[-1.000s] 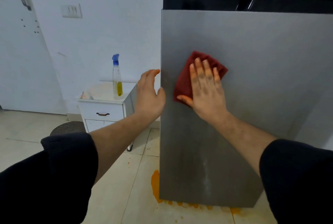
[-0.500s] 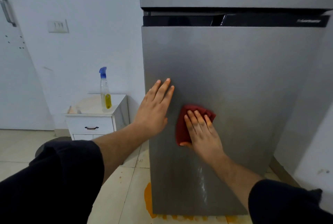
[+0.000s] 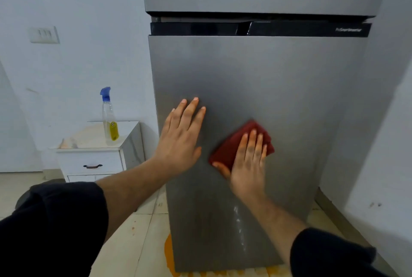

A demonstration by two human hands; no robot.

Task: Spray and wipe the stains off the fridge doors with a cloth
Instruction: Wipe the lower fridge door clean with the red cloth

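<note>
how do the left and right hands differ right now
The left hand lies bare on the lower door; the right hand presses a red cloth to it. The left hand sits higher, near the door's left edge; the right hand is lower, nearer the middle. Both lie flat against the door.

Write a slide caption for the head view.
Right hand presses a red cloth on the lower fridge door; left hand flat beside it.
</note>
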